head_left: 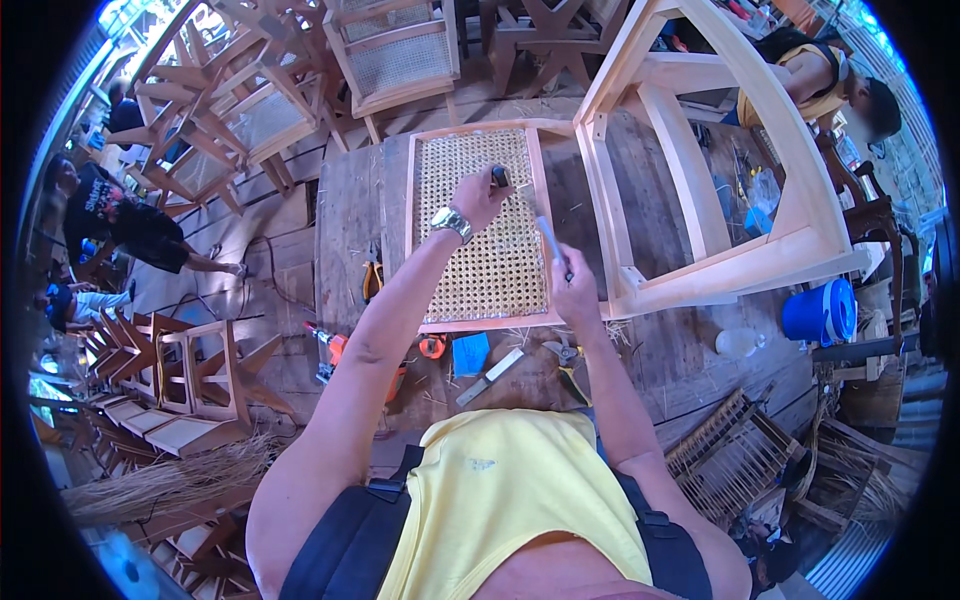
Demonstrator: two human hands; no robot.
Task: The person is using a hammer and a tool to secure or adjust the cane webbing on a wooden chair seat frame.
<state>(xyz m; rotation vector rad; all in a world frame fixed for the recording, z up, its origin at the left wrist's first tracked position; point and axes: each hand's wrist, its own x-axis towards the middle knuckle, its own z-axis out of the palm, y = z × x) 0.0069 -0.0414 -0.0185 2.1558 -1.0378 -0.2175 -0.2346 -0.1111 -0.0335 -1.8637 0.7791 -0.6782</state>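
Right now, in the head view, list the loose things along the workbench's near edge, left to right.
Orange power drill → orange tape measure → blue block → flat chisel-like tool → shears → blue bucket.

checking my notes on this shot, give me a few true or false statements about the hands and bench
1. The left hand holds a small dark tool over the cane panel. True.
2. The right hand is empty. False: its grip is on a thin blue-grey tool.
3. The left wrist wears a watch. True.
4. The cane panel lies on the floor. False: it lies on the wooden bench.
5. A blue bucket sits to the right. True.
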